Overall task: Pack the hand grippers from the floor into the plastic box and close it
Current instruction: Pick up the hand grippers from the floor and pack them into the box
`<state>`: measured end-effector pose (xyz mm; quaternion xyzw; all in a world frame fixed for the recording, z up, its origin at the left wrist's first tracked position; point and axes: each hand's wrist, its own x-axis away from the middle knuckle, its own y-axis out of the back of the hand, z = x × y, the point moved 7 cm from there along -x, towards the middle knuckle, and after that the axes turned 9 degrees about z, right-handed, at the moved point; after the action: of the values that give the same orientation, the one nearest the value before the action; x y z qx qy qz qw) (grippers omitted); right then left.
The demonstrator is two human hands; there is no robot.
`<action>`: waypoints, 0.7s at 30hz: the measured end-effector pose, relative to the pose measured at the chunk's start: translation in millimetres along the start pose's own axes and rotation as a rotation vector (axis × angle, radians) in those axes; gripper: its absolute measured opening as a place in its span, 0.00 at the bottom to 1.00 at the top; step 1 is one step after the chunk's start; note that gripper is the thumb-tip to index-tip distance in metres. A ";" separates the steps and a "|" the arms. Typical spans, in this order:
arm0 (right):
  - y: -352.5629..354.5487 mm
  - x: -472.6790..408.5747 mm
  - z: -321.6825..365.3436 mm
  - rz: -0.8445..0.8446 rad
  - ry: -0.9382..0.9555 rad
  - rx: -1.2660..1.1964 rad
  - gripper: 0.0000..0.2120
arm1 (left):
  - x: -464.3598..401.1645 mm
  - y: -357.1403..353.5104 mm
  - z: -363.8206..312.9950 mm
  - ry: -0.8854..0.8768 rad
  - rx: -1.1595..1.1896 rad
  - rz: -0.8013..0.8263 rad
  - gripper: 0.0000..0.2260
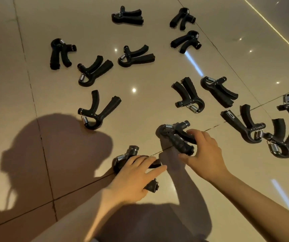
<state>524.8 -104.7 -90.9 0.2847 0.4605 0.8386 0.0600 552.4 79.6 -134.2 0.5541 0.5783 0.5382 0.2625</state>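
Black grippers look hard and light; grab the handles. The left hand (pixel 133 173) covers one gripper (pixel 122 159), the right hand (pixel 204 151) pinches another gripper (pixel 176 137).

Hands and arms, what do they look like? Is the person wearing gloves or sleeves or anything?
No gloves. The left hand and right hand are both bare, and both forearms are bare as far as the picture shows, with no sleeves. No rings, watch or bracelets show on either one.
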 end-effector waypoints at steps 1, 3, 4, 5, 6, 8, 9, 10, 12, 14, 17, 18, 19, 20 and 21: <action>8.2 2.0 6.4 -0.003 0.012 0.002 0.34 | 5.2 11.0 0.2 0.017 0.032 -0.084 0.38; 19.2 6.5 19.1 0.007 0.065 0.026 0.31 | 19.5 30.5 3.8 0.094 0.144 -0.220 0.35; 21.9 9.6 24.1 0.018 0.088 0.040 0.29 | 26.9 33.9 9.3 0.157 0.250 -0.251 0.34; 23.0 12.8 27.9 0.031 0.103 0.063 0.27 | 34.6 34.0 15.5 0.220 0.388 -0.264 0.34; 22.8 15.7 30.3 0.037 0.118 0.100 0.26 | 41.3 31.4 20.6 0.272 0.529 -0.278 0.34; 20.8 19.4 35.1 0.014 0.165 0.188 0.22 | 50.7 21.7 26.3 0.316 0.716 -0.300 0.34; 19.6 20.5 37.1 -0.006 0.191 0.211 0.21 | 52.8 19.8 27.2 0.327 0.723 -0.316 0.34; 18.4 21.0 38.6 -0.026 0.218 0.214 0.19 | 53.6 17.9 28.9 0.342 0.715 -0.318 0.35; 16.7 20.5 42.1 -0.061 0.273 0.204 0.16 | 54.1 19.6 31.1 0.367 0.715 -0.329 0.38; 15.4 19.9 46.2 -0.094 0.324 0.203 0.14 | 54.2 24.4 30.5 0.377 0.735 -0.355 0.39; 12.5 19.8 50.8 -0.126 0.395 0.241 0.13 | 52.0 31.3 28.3 0.360 0.765 -0.376 0.40; 11.3 19.7 52.0 -0.128 0.408 0.256 0.14 | 51.4 33.1 27.1 0.344 0.772 -0.389 0.39; 10.5 19.3 52.6 -0.128 0.414 0.264 0.14 | 51.3 35.0 25.7 0.325 0.788 -0.410 0.38; 10.0 18.6 52.4 -0.127 0.415 0.265 0.15 | 51.2 35.8 25.4 0.312 0.823 -0.433 0.37; 9.6 17.7 51.5 -0.123 0.410 0.261 0.17 | 51.8 36.9 24.9 0.308 0.864 -0.454 0.37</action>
<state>539.1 -65.7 -54.4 0.0854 0.5839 0.8070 -0.0212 575.2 128.5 -92.3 0.3867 0.8858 0.2547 0.0316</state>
